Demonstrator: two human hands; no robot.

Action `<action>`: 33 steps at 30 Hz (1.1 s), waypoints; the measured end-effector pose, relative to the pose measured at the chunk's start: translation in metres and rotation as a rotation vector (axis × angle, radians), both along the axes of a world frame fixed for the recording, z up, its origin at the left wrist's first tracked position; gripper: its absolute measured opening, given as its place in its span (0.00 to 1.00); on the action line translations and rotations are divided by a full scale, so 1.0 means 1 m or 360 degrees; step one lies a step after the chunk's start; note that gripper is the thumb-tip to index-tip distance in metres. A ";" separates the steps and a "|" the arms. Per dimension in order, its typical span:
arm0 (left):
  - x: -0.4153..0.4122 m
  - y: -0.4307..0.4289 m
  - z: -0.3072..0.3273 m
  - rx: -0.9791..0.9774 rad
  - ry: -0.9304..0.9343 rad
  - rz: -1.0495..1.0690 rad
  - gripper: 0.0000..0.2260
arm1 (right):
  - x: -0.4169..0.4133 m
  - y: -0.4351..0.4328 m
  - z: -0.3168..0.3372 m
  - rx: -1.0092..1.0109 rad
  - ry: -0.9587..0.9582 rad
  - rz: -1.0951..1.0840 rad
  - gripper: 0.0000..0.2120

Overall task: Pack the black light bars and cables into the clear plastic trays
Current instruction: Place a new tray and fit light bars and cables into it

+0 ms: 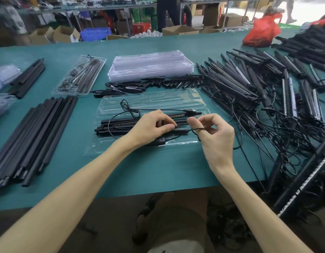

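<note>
A clear plastic tray [192, 99] lies open on the green table in front of me. Black light bars [121, 121] rest in its near slots, and a thin black cable [132, 110] with a USB plug [190, 111] runs across it. My left hand [154, 125] rests on the bars with curled fingers, pinching the cable near the middle. My right hand [216, 136] holds a loop of the same cable wound around its thumb, just right of the left hand. An inline switch [159, 140] lies under my left wrist.
A stack of clear trays [150, 64] sits behind, with short black pieces [148, 84] in front of it. A packed tray [79, 75] lies back left. Black tubes [35, 136] are piled at left; a tangled heap of light bars with cables [264, 94] fills the right.
</note>
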State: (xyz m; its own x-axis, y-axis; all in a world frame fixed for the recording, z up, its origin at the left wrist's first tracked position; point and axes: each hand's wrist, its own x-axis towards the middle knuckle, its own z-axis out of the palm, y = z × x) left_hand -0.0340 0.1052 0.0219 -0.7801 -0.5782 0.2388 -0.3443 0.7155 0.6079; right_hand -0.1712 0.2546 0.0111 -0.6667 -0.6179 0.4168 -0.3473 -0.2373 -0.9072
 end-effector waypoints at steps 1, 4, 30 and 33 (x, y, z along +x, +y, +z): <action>0.000 0.000 -0.001 0.0010 0.0016 0.0012 0.06 | 0.000 0.000 0.000 0.0001 -0.0004 0.0002 0.13; 0.001 -0.001 -0.003 -0.0008 0.0018 0.0010 0.06 | 0.000 0.000 0.001 0.0010 -0.0039 0.0014 0.14; 0.067 -0.017 0.030 -0.0156 -0.0060 0.0034 0.04 | 0.000 -0.003 -0.001 0.0167 0.0333 0.0120 0.10; 0.094 -0.020 0.033 -0.0203 -0.0142 0.0083 0.03 | 0.002 -0.004 -0.003 0.0205 0.0496 0.0149 0.10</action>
